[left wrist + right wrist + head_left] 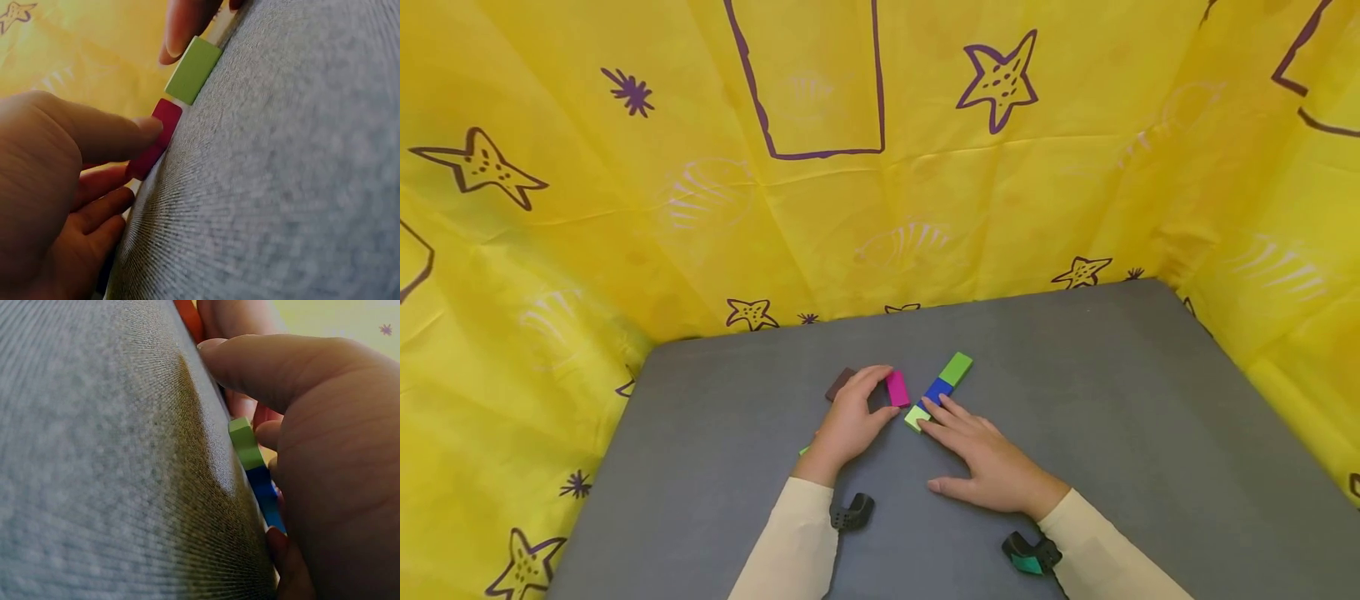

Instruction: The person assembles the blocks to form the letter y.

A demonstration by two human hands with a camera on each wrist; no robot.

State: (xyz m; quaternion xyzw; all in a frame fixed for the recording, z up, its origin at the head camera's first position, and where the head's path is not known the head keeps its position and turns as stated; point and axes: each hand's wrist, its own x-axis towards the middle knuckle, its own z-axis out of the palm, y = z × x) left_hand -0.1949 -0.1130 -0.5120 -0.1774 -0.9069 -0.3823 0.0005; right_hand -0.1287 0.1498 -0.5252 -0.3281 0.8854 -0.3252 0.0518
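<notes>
My left hand (pixel 848 425) pinches a magenta block (pixel 898 389) between thumb and fingers, low at the table. The left wrist view shows the thumb on the near face of this magenta block (pixel 164 125). Beside it, a slanting row is made of a pale green block (pixel 914 417), blue blocks (pixel 938 389) and a longer green block (pixel 957 368). Fingertips of my right hand (pixel 992 467) touch the pale green and blue part of that row, with the fingers extended and the thumb held away. Part of the blue section is hidden under those fingers.
A dark brown block (pixel 838 384) lies just behind my left fingers. Some green piece (pixel 804 451) peeks out by the left wrist, mostly hidden. The grey table (pixel 1150 433) meets a yellow patterned cloth (pixel 820 225) at its back and sides.
</notes>
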